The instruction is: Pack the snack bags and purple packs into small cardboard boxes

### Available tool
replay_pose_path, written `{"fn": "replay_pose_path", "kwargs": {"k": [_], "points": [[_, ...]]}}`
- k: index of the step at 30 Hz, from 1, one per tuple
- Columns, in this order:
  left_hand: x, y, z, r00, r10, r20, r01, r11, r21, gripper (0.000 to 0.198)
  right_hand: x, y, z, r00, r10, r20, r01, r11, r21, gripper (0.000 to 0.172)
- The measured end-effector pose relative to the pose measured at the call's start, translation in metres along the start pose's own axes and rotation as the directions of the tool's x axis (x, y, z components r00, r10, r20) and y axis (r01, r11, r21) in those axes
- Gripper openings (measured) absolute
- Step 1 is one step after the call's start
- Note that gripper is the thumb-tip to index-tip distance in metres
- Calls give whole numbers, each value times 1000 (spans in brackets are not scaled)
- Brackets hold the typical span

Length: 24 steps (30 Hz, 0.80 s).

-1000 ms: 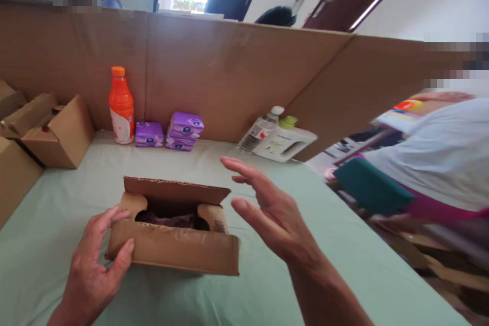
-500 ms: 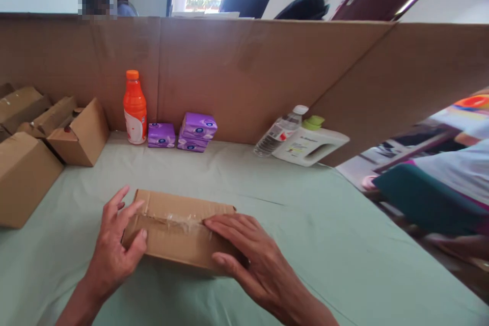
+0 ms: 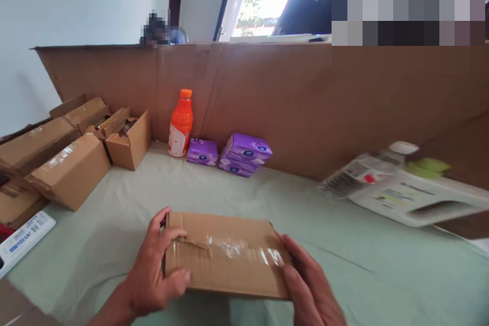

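A brown cardboard box [image 3: 233,277], with clear tape along the seam on top, is between my two hands low in the view. My left hand [image 3: 156,270] grips its left end, thumb and a finger on the top and the other fingers at the far corner. At the right end my right hand [image 3: 311,282] clasps the box, thumb near the front corner and fingers along the side. The box is tilted a little toward me, with a shadow beneath its front edge. Whether its underside touches the cloth I cannot tell.
Several cardboard boxes [image 3: 72,168] stand at the left. Along the cardboard wall [image 3: 298,107] are an orange bottle [image 3: 181,125], purple tissue packs [image 3: 244,155], a leaning clear bottle [image 3: 362,175] and a white jug [image 3: 416,198]. A white labelled item [image 3: 26,242] lies at the left edge.
My view has swung left, so everything sits further right. My right hand has moved from lying over the top to clasping the box's right end, and my left hand has closed on its end.
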State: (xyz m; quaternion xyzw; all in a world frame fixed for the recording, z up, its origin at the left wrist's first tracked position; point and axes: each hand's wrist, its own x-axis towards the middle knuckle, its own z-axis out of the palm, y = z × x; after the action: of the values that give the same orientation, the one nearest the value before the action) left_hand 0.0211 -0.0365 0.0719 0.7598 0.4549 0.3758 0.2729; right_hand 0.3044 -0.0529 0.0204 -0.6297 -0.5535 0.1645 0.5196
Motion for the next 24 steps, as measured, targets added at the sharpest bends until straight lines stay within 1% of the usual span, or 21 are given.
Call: {"fn": "replay_pose_path", "kwargs": {"k": [2,4,6,8,10,11,13,15,17,18,19,21,24], "points": [[-22,0,-3,993,3,-116,12,992,123,60,25,-7,22,997,12,73,-20,995,101,48],[-39,-2,-9,968,39,-246,24,968,249,60,49,-20,55,984,4,181,-45,974,221,52],[-50,-5,-19,939,83,-334,48,929,366,55,69,-39,97,956,-32,291,-66,945,321,56],[-55,-10,-33,908,129,-398,83,877,474,49,83,-61,144,929,-87,359,-62,921,385,60],[-54,-18,-49,859,176,-480,140,821,553,43,89,-80,188,919,-124,375,-46,909,415,65],[-52,-23,-57,826,194,-529,181,798,575,40,89,-87,207,918,-132,373,-41,906,421,66],[-44,-35,-70,755,210,-622,272,762,587,36,82,-92,235,919,-132,372,-41,905,423,66],[-34,-49,-81,684,218,-696,355,735,578,38,68,-85,249,915,-121,384,-53,910,412,66],[-23,-62,-87,622,223,-751,417,718,558,41,49,-69,253,908,-102,406,-69,919,387,65],[-17,-69,-90,598,224,-769,437,714,547,42,40,-59,253,905,-93,415,-75,925,373,65],[-11,-75,-91,581,223,-783,453,710,539,42,31,-50,251,903,-87,421,-78,930,360,65],[-1,-84,-94,562,220,-797,472,706,528,43,18,-34,249,902,-88,423,-70,936,344,62],[9,-94,-98,556,215,-803,478,707,521,44,8,-21,250,903,-118,414,-33,940,340,57]]}}
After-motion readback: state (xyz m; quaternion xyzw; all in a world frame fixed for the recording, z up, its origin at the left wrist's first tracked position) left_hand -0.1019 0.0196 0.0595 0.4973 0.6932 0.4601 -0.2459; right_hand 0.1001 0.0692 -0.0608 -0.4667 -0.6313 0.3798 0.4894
